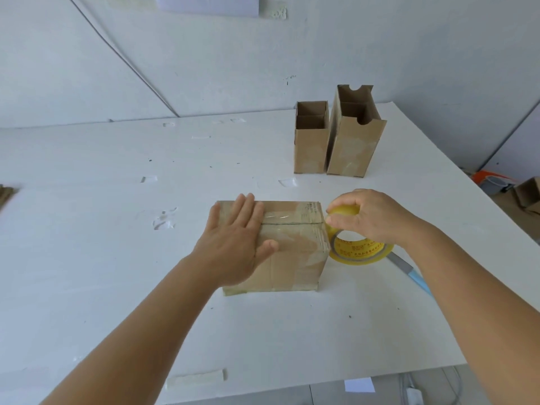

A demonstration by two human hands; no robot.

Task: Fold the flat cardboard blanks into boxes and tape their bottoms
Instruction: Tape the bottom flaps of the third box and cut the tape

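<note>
Three cardboard boxes stand on the white desk [117, 258]. We note the nearest box [289, 252] lies under the left hand [233, 244]: brown corrugated board, squarish, worn pale in patches, with a glossy clear tape strip along the top seam, running from beneath the left fingertips [248, 204] toward the right-hand corner. Old tape residue dulls the near face.

The left hand lies flat, fingers straight and spread, palm pressing the box's top and left side; thumb rests on the near face.

The right hand [377, 217] grips a yellow tape roll [359, 252], fingers curled over its top rim. The roll is a ring with a printed yellow core; it stands on edge, touching the box's right side just below the right fingertips [331, 222].

Beyond the right fingers, well apart, two taller boxes stand upright with open tops: a narrow box [311, 147] and a notched box [350, 147] with half-round cutouts in its upper flaps. They stand just beside each other, possibly touching.

Below the right wrist a tool with a grey blade and blue handle [415, 277] lies on the desk, partly hidden; we cannot tell its type.

The desk surface is matte white, dotted with peeled tape scraps and specks. Its right edge runs diagonally close past the right forearm; open surface extends left of the left fingers and toward us.
</note>
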